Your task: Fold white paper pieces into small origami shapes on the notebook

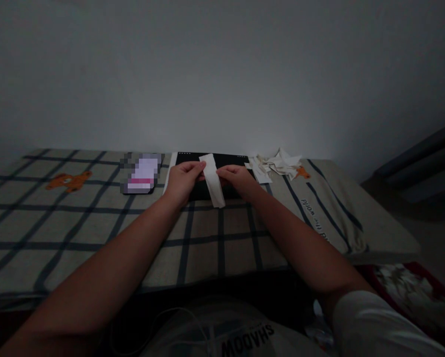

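A narrow folded strip of white paper (212,181) lies slanted over a black board (227,162) on the checked cloth. My left hand (183,179) pinches the strip's left edge near its top. My right hand (236,178) pinches its right edge, fingers curled against the paper. Both forearms reach forward from the bottom of the view.
A pile of folded white paper pieces (276,165) sits right of the board. A blurred phone-like object (142,173) lies to its left. The checked cloth (95,223) with orange bear prints covers the surface, which drops off at the right edge (374,248). A plain wall rises behind.
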### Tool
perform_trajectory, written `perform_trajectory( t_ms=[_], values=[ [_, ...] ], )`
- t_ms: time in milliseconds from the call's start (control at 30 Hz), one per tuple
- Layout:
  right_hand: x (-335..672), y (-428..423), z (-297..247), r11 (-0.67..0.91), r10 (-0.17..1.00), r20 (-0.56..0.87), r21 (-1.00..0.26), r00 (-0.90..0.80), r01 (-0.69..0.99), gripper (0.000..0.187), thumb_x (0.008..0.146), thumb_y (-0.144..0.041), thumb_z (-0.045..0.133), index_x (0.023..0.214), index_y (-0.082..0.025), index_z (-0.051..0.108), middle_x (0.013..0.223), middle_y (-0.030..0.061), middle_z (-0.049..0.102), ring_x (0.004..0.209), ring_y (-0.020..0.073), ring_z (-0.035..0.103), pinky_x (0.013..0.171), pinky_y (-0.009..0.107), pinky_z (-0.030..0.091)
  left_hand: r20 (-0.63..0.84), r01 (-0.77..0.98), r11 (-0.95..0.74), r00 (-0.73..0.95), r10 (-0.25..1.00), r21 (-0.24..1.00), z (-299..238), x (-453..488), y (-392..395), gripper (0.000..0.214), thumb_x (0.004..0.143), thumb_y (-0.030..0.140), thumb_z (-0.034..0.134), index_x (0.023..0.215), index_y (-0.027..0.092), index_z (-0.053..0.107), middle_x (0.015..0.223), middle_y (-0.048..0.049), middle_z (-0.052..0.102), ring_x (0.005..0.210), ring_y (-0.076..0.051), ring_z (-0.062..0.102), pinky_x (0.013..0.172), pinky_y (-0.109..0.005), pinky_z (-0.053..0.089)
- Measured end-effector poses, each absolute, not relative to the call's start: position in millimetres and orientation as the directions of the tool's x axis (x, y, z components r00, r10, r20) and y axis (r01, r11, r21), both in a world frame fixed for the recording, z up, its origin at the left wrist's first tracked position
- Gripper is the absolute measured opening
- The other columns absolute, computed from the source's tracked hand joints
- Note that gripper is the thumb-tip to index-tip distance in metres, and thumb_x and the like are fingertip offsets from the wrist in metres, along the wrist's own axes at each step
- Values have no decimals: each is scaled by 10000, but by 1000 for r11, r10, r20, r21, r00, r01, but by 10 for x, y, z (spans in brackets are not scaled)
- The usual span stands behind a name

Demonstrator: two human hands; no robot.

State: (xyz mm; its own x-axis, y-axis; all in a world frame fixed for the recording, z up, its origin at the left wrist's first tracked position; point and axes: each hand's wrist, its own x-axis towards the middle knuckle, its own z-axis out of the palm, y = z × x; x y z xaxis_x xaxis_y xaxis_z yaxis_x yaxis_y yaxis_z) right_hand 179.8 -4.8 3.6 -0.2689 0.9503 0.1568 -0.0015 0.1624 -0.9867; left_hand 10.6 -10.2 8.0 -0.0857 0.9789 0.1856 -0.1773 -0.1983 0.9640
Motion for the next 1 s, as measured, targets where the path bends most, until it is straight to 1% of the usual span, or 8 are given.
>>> perform_trajectory(
  t_ms=[100,200,333,467,633,800,1000],
  values=[
    [1814,-59,51,198,947,175,-978,-269,62,221,707,-366,638,746,-152,674,696,11,642,667,126,573,664,274,455,180,-186,-191,-77,981,964,80,105,-101,266,645,375,767,761,142,716,772,-47,700,689,-133,619,663,-260,535],
    [1833,-68,69,236,948,196,-962,-251,136,232,710,-380,636,739,-153,676,696,15,650,678,129,571,666,271,447,146,-214,-149,-31,989,966,83,103,-98,278,648,383,758,763,134,711,792,-63,698,697,-139,620,682,-275,532],
    [1841,-63,64,263,946,215,-946,-242,189,240,715,-388,635,741,-154,678,716,21,660,693,135,575,675,278,442,117,-219,-117,-14,993,969,85,104,-92,278,661,383,744,758,126,699,774,-67,688,692,-144,619,696,-292,529],
    [1843,-53,39,286,936,231,-939,-266,192,238,718,-391,643,752,-161,689,731,20,669,697,137,584,683,280,442,104,-231,-102,-3,995,968,81,93,-80,276,665,388,738,742,130,682,753,-57,676,681,-143,614,667,-282,523],
    [1848,-46,25,299,927,237,-936,-291,188,224,728,-374,637,746,-159,695,728,25,673,699,137,587,693,285,442,132,-205,-129,1,991,970,83,69,-69,301,667,401,743,795,135,685,758,-44,669,668,-126,602,659,-263,520],
    [1837,-45,28,266,936,209,-947,-284,179,231,713,-377,647,761,-156,695,734,28,674,696,137,582,688,285,445,137,-182,-141,-33,990,973,108,81,-83,282,645,388,761,747,140,675,731,-33,661,645,-118,590,649,-253,517],
    [1825,-38,22,262,936,209,-951,-282,164,227,706,-371,652,768,-157,700,753,30,678,710,140,588,698,290,448,148,-160,-160,-82,986,974,105,100,-92,261,667,394,738,710,150,657,686,-18,638,604,-113,571,616,-249,505]
  ],
)
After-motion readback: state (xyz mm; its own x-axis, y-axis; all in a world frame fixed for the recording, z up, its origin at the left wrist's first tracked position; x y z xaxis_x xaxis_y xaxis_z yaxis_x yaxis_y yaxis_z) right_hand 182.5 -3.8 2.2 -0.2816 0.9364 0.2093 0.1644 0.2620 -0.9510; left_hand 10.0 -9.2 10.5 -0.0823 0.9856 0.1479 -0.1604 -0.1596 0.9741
